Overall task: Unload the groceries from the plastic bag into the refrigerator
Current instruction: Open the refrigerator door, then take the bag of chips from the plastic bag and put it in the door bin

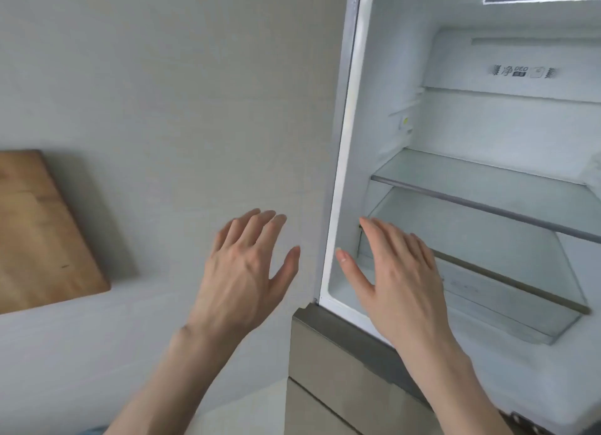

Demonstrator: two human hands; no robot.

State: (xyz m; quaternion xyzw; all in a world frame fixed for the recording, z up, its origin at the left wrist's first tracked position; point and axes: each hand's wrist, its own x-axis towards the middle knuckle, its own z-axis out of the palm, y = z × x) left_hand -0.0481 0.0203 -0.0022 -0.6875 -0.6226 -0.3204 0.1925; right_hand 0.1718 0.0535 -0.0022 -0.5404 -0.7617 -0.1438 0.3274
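Observation:
The refrigerator (344, 180) stands open on the right, its white interior lit. Two glass shelves (487, 187) cross the compartment and nothing lies on them. My left hand (244, 272) is raised in front of the grey wall, fingers straight and spread, holding nothing. My right hand (400, 278) is held up in front of the fridge's lower left corner, fingers straight, also holding nothing. No plastic bag or groceries are in view.
A wooden cutting board (42, 233) leans against the grey wall (162, 93) at the left. Below the open compartment are beige drawer fronts (325, 369) of the fridge. A clear drawer (507, 294) sits under the lower shelf.

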